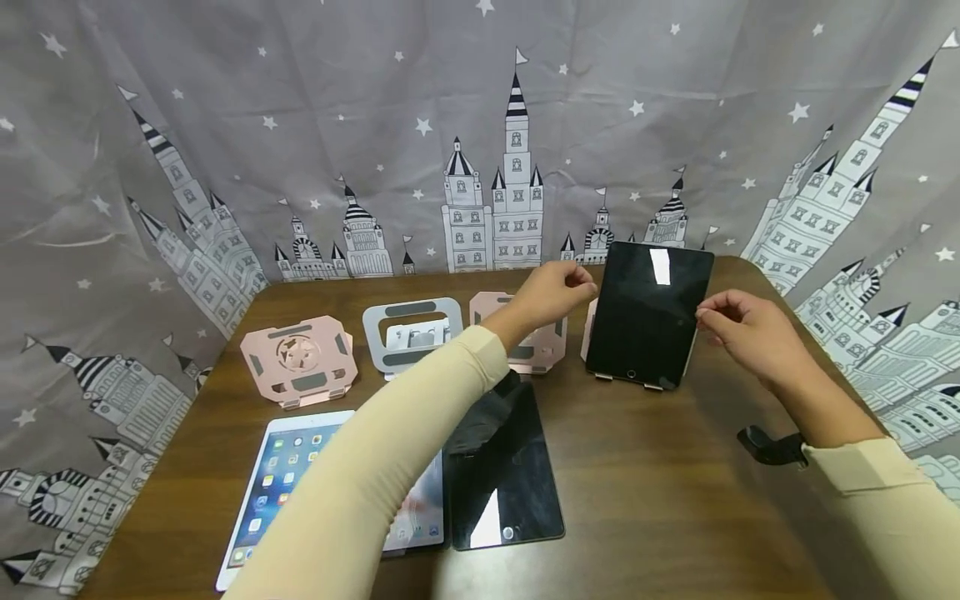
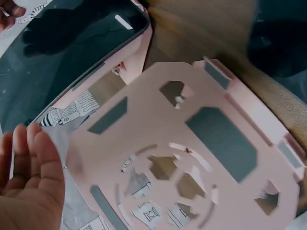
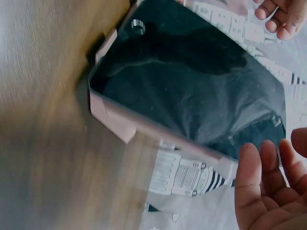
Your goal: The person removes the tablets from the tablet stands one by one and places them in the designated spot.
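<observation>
Black tablet (image 1: pixel 647 312) leans on a pink stand (image 1: pixel 590 332); left hand (image 1: pixel 552 293) at nine o'clock, right hand (image 1: pixel 742 332) at three, fingers released, just beside its edges.

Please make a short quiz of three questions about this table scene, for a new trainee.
1. True or false: the black tablet between the hands stands propped on a pink stand.
2. How many stands at the back of the table carry no tablet?
A. one
B. three
C. five
3. Which tablet lying flat has its screen lit?

Key
1. True. It leans upright near the left hand and the right hand.
2. B: a pink stand on the left, a grey stand and a second pink stand.
3. The white tablet; the flat black tablet beside it is dark.
</observation>
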A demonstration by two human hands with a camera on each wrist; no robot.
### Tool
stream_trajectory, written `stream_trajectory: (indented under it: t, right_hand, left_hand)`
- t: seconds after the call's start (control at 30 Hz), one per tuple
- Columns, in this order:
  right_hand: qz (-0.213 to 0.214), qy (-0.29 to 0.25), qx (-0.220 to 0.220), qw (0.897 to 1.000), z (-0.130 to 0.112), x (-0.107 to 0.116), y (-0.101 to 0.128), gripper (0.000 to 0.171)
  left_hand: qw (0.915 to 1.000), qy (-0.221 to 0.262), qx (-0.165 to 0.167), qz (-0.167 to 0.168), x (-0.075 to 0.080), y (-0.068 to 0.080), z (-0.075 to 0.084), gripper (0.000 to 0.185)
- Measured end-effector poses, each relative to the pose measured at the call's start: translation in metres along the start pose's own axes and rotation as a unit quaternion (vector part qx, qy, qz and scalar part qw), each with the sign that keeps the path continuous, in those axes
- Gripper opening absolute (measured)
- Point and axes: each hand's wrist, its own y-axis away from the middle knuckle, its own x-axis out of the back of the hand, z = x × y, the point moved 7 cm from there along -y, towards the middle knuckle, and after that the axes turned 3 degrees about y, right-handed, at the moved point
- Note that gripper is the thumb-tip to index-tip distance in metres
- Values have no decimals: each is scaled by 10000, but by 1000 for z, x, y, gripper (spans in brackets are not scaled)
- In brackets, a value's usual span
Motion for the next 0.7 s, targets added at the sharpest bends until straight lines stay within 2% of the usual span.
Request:
stream_trajectory:
  t: [0.17,0.27,0.37,0.47,0.7]
  right_hand:
    - [425,-29,-99,9990,3,16,-10,32]
    - [610,-128,-182,9979,5,19,-16,32]
    - [622,-361,-290,9970,11,17,-21,33]
    - [572,-489,-352,9965,17,14,-25,33]
    - [526,-544,-229,9969,20,11,-33,39]
  left_hand:
    - [9971,68,-82,755,-6,-13,12,18]
    - [9917,129,179,1270,-8,-17,14,21]
    - [9844,195,533,1663,-11,-18,11,26]
    - [9820,302,721,1721,-16,-19,8,31]
    - [9879,301,711,1348,-24,-25,7,37]
